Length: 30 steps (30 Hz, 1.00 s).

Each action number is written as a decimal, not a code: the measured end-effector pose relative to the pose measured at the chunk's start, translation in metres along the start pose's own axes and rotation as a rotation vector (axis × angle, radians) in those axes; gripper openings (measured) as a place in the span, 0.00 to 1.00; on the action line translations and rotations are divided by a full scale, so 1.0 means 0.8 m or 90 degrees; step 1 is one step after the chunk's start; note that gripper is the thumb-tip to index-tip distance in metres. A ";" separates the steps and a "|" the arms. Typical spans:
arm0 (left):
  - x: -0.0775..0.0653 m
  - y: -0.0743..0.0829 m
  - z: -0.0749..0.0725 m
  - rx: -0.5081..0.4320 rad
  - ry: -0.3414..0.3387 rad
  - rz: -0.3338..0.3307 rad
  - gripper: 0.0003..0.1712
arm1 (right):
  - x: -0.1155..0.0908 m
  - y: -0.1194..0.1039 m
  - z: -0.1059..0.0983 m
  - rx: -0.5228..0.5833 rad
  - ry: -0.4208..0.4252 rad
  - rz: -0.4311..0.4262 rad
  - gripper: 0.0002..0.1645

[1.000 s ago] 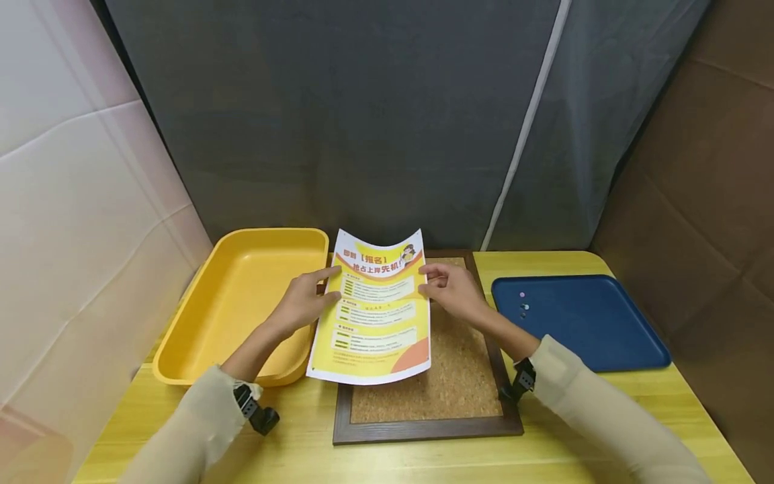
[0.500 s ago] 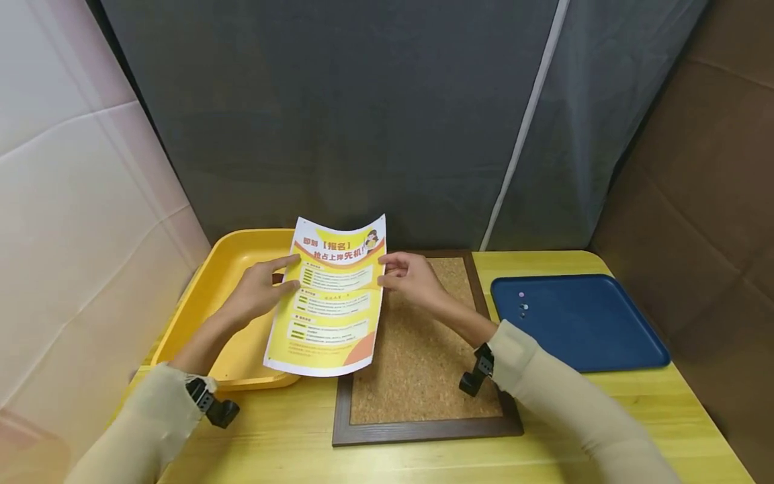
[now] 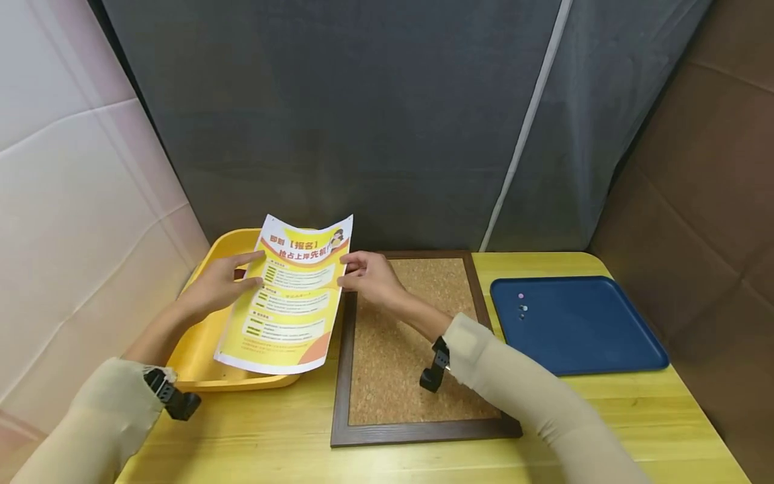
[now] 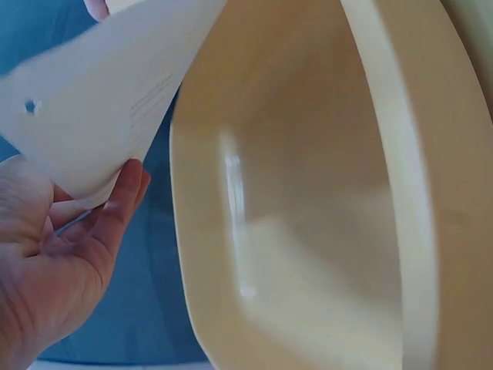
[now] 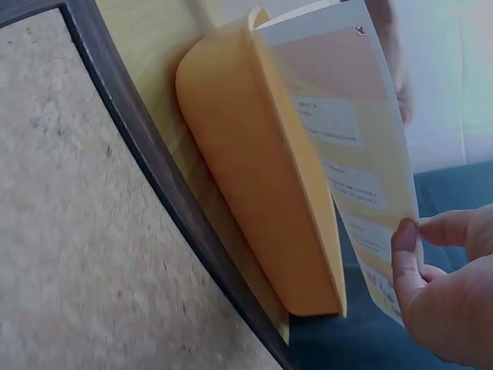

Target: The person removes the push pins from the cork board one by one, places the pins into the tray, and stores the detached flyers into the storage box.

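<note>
A yellow and white printed flyer (image 3: 290, 302) is held up by its two long sides over the yellow bin (image 3: 242, 385), bowing slightly in the middle. My left hand (image 3: 211, 286) pinches its left edge, and my right hand (image 3: 375, 279) pinches the right edge. In the left wrist view, the flyer's pale back (image 4: 100, 100) shows a small dark mark near one corner. The right wrist view has the thumb and fingers of the right hand (image 5: 451, 277) on the edge of the sheet (image 5: 339, 131), with the bin wall (image 5: 246, 177) beside it.
A dark-framed corkboard (image 3: 417, 376) lies on the wooden table (image 3: 254, 437), under my right forearm. To its right is a blue tray (image 3: 592, 329) bearing several small pins (image 3: 523, 308). A grey curtain (image 3: 338, 121) hangs behind the table.
Both hands have carried the flyer leftward, from partly over the corkboard to over the yellow bin. More of the cork is now uncovered. The tray has stayed put.
</note>
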<state>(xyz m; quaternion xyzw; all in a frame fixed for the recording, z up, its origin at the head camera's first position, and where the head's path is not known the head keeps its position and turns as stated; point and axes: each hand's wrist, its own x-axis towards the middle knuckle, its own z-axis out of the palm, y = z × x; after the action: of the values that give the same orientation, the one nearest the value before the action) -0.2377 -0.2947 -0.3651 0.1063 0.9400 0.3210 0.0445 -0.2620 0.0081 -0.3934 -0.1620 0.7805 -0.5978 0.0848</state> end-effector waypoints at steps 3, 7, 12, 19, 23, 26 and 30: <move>-0.001 -0.015 -0.007 0.028 0.006 -0.006 0.38 | 0.006 -0.001 0.016 -0.002 -0.001 0.007 0.25; -0.003 -0.032 -0.013 0.037 0.001 -0.008 0.38 | 0.014 0.000 0.033 -0.015 -0.005 0.016 0.24; -0.004 -0.051 -0.017 0.037 -0.018 -0.010 0.38 | 0.023 0.004 0.050 -0.029 -0.009 0.023 0.25; -0.007 -0.066 -0.013 0.040 -0.038 -0.020 0.39 | 0.033 0.011 0.066 -0.033 -0.011 0.029 0.23; -0.008 -0.071 -0.011 0.038 -0.047 -0.025 0.39 | 0.036 0.011 0.074 -0.076 -0.009 0.022 0.22; -0.008 -0.075 -0.010 0.036 -0.047 -0.029 0.40 | 0.038 0.010 0.079 -0.120 -0.001 0.011 0.22; -0.008 -0.079 -0.010 0.034 -0.048 -0.034 0.40 | 0.042 0.011 0.084 -0.174 0.006 0.000 0.22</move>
<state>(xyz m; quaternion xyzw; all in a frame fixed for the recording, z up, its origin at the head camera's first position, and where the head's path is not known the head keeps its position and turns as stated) -0.2434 -0.3491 -0.3974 0.0941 0.9483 0.2906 0.0861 -0.2728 -0.0628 -0.4181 -0.1692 0.8551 -0.4866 0.0580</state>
